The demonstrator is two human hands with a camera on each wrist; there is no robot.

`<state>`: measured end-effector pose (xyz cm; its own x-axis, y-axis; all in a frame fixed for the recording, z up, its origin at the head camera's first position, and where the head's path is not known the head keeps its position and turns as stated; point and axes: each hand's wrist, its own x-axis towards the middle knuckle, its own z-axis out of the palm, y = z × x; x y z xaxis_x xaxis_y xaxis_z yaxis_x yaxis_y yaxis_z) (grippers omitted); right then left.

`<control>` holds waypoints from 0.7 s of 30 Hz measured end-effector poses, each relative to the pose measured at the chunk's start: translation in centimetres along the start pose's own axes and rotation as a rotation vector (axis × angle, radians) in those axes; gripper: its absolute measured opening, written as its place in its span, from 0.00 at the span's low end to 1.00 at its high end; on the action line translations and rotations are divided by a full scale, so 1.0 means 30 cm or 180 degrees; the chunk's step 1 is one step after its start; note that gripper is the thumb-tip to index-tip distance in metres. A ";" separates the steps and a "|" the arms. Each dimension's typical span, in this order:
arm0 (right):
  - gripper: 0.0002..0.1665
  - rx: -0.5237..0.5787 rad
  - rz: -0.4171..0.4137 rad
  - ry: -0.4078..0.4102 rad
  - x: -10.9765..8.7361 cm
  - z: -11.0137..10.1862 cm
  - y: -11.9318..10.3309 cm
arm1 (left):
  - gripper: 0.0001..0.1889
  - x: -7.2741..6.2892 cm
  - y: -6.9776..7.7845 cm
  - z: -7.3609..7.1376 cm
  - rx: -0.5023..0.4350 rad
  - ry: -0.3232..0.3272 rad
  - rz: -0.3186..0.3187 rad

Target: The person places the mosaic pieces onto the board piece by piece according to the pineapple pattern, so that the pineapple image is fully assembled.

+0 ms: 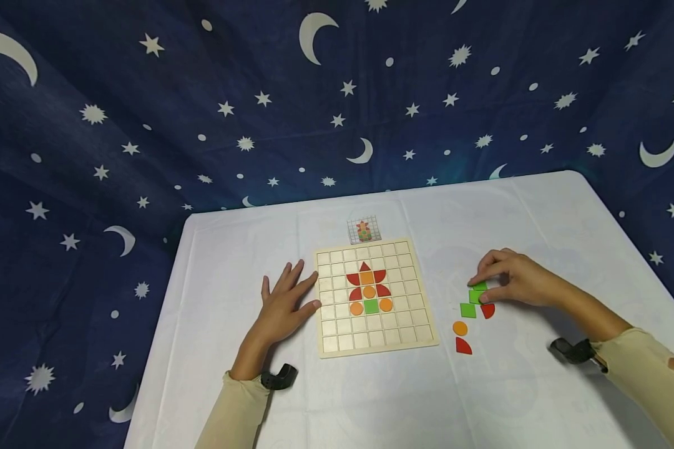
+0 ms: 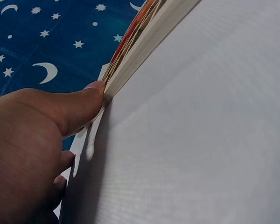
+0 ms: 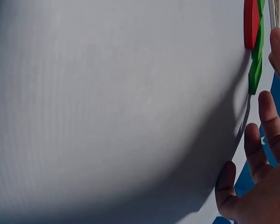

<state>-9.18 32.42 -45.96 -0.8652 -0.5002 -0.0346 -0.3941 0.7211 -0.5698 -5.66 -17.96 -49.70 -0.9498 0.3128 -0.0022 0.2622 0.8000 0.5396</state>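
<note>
In the head view the white tablecloth [image 1: 371, 399] is brightly, softly lit, while in the dimmer right wrist view it is crossed by a broad, soft-edged shadow.

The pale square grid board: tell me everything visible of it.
The pale, wood-look square board lies flat on the white tablecloth. Lines divide its face into square cells inside a plain border. Around its middle sit a red triangle, four red quarter-circles, an orange square, three orange circles and a green square; the remaining cells are bare. The person's left hand has its thumb against the left edge.
</note>
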 end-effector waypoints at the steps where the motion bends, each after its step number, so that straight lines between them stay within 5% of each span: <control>1: 0.19 0.0003 -0.0054 0.0015 -0.001 0.003 -0.004 | 0.33 0.000 0.000 0.000 -0.0001 0.0002 0.0001; 14: 0.18 -0.0064 -0.0669 -0.0115 0.003 0.060 -0.108 | 0.33 -0.002 0.003 -0.002 -0.0021 0.0001 -0.0009; 21: 0.17 -0.0167 -0.0620 -0.0418 -0.001 0.094 -0.131 | 0.33 -0.001 0.006 -0.003 -0.0006 0.0002 -0.0023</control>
<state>-6.73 28.24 -46.03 -0.7251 -0.6877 -0.0366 -0.5681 0.6273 -0.5328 -5.59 -17.88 -49.53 -0.9518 0.3066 -0.0056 0.2549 0.8014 0.5411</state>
